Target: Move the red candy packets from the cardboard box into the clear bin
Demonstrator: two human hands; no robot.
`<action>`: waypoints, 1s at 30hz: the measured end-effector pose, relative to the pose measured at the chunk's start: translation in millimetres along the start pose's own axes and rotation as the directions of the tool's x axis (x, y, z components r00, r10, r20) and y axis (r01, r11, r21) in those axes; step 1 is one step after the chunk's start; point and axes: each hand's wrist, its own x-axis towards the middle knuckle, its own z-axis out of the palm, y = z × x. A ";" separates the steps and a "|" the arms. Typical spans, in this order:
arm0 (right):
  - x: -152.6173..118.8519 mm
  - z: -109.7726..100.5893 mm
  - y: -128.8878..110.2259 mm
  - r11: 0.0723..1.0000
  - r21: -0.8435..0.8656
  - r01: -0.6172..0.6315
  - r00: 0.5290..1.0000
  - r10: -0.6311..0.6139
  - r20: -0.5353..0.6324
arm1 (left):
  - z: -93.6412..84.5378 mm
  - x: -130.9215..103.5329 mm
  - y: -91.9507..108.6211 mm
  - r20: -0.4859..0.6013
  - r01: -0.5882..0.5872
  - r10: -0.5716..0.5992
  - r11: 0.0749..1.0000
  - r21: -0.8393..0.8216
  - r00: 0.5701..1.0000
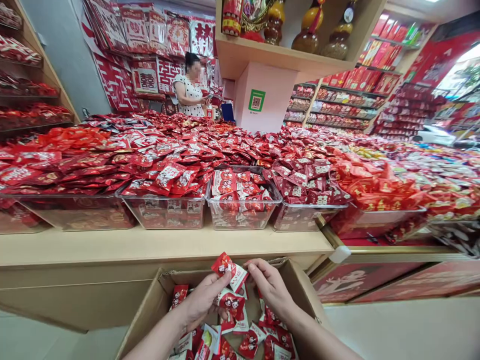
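My left hand [202, 296] is closed around a small red-and-white candy packet [237, 278], with the thumb pressed on its front. A second red packet [231, 301] shows just below it, by the left fingers; whether it is held too I cannot tell. My right hand [273, 289] has thumb and forefinger pinched at the right corner of the upper packet. Both hands are over an open cardboard box [144, 305]. Inside the box lie several loose packets [252, 341] of the same red-and-white kind.
Clear plastic bins [243, 222] heaped with red packets line the wooden counter [157, 246] ahead. A white pillar [258, 117] with a QR sign stands behind them. A person [190, 92] in a dotted top is at the back. Stocked shelves [345, 102] stand at right.
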 end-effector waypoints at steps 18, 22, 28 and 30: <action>2.6 7.3 15.1 0.948 0.226 -0.225 0.919 0.130 0.372 | 0.6 -0.5 -8.9 0.212 -0.072 -0.025 0.897 0.436 0.977; 7.3 4.2 14.5 0.905 0.336 -0.259 0.958 0.198 0.205 | 0.3 2.7 -10.2 0.231 -0.022 -0.062 0.939 0.343 0.971; 3.0 -7.4 -2.1 0.873 0.405 -0.270 0.934 0.136 0.331 | -4.8 1.2 -4.1 0.105 -0.050 0.015 0.939 0.340 0.994; 0.3 -9.1 -8.4 0.879 0.379 -0.289 0.914 0.136 0.382 | -5.8 0.4 -2.1 0.108 -0.081 0.048 0.942 0.327 0.993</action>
